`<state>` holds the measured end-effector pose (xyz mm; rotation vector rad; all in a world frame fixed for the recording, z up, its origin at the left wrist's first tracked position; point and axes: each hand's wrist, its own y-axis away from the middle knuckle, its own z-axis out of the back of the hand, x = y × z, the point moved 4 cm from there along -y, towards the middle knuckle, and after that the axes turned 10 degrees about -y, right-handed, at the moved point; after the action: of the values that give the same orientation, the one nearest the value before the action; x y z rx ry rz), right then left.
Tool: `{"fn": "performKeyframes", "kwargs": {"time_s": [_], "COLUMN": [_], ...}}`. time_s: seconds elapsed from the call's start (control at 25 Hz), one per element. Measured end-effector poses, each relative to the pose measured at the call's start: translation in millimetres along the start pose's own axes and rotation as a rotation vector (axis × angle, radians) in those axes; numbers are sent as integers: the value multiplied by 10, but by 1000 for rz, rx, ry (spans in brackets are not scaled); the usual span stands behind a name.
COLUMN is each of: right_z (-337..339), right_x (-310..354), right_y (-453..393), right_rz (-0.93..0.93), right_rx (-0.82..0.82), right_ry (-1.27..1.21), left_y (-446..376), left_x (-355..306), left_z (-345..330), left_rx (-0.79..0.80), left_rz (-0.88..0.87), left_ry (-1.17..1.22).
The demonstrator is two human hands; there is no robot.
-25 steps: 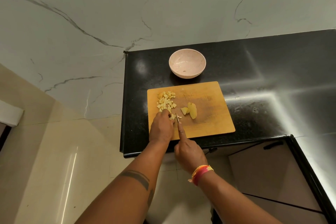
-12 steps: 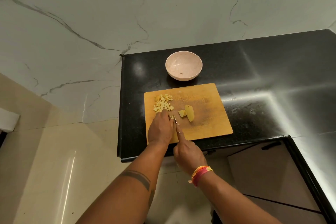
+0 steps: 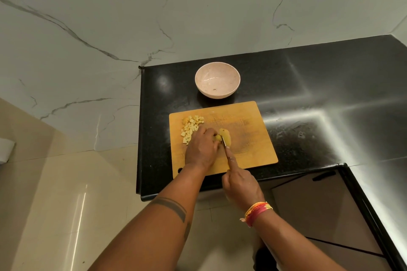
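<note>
left hand point(image 3: 201, 149) moved onto potato piece point(image 3: 217, 138) beside knife point(image 3: 224, 142)

A pink bowl point(image 3: 217, 82) stands on the black counter point(image 3: 319, 77). A marble wall point(image 3: 132, 17) rises behind. A cabinet point(image 3: 319, 209) sits below.

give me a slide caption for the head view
Left hand steadies a yellow piece on the wooden board; right hand holds a knife against it.

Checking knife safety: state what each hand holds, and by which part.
The right hand grips the knife by its handle, index finger along the blade's back. The left hand holds a small yellow piece from above on the cutting board.
</note>
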<state>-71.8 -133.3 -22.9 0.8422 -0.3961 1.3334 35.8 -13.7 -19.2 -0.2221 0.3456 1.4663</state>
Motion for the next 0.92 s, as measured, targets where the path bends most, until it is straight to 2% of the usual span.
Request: {"fn": "performKeyframes", "kwargs": {"time_s": [0.44,0.92], "right_z": [44,-119], "right_x": [39,-25], "right_y": [63,331], "right_rz": [20,21], "right_rx": [15,136], "right_ry": [35,81], "left_y": [110,585], "left_x": [75,229], "left_z": [58,-45], "left_rx": [1,30], "left_rz": [-41,-18], "left_ry": [24,57]}}
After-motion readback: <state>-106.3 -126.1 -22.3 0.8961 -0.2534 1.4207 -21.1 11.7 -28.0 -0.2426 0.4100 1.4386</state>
